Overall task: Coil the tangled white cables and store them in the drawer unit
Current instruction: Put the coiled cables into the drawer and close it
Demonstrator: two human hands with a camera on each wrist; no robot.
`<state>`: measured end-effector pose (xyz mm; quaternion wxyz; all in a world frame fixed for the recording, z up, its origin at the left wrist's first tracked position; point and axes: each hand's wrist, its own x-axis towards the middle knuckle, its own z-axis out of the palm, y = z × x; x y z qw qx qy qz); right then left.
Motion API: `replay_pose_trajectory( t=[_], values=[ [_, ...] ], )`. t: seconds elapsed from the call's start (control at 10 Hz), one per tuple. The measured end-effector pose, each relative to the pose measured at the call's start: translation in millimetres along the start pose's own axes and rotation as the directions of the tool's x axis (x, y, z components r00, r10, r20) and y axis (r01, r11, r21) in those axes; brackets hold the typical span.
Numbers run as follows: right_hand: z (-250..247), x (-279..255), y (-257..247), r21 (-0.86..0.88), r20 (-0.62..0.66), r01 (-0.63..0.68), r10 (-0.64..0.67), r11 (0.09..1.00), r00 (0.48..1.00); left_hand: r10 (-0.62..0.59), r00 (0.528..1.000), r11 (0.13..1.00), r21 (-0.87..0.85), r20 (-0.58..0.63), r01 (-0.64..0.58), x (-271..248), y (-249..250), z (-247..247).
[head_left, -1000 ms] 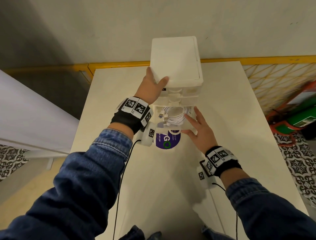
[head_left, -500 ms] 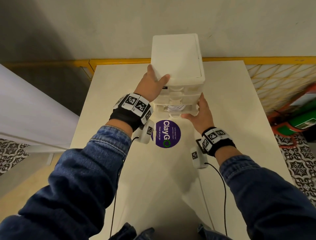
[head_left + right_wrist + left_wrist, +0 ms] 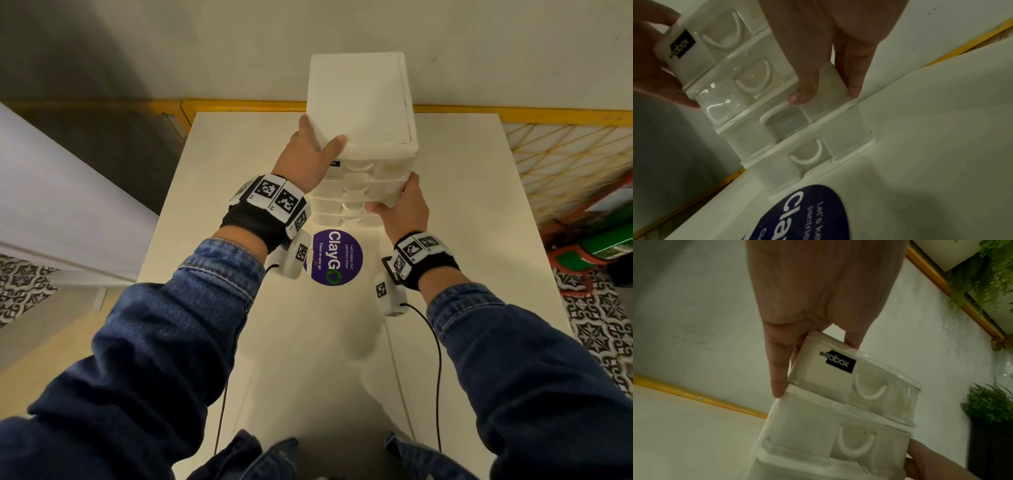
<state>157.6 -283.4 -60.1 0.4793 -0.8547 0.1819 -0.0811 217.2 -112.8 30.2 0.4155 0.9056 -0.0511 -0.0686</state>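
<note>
The white drawer unit [image 3: 359, 102] [image 3: 818, 418] [image 3: 748, 97] stands at the far middle of the cream table [image 3: 239, 154], with all its drawers pushed in. My left hand [image 3: 318, 144] [image 3: 813, 324] grips its top left front corner, thumb on the lid and fingers down the left side. At the right front corner, lower down, my right hand [image 3: 400, 202] [image 3: 826, 61] holds on: the thumb presses a drawer front and the fingers lie along the right wall. No white cable shows in any view.
A round purple sticker [image 3: 337, 257] [image 3: 807, 214] lies on the table just in front of the unit. A yellow rail [image 3: 239, 104] runs along the table's far edge, with a yellow lattice fence [image 3: 565, 164] to the right. Green plants [image 3: 990, 405] hang on the wall.
A second ago a low drawer stood pulled out with coiled white cable in it. My right hand has pushed it in and moved up to the unit's right corner. The left hand has stayed put.
</note>
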Motion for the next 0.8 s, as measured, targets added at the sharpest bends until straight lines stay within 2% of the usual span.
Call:
replay_pose_trajectory(
  t=[0.4,0.6,0.7,0.8],
  values=[
    [1,-3,1,-0.01,0.011,0.006,-0.006,1.0,1.0,-0.004,1.0,0.998,-0.064,0.005,0.004,-6,-2,-6],
    [-3,-9,1,0.015,0.037,0.039,-0.04,0.999,0.999,-0.068,0.997,0.993,-0.1,-0.029,0.065,-19,5,-6],
    [-4,-15,0,0.045,0.081,0.056,-0.059,0.997,0.995,-0.138,0.99,0.978,-0.164,-0.022,0.132,-27,0,-9],
    [-4,-26,3,-0.004,0.116,0.015,-0.014,1.0,0.993,-0.201,0.979,0.959,-0.208,-0.023,0.191,-45,-18,-14]
  ],
)
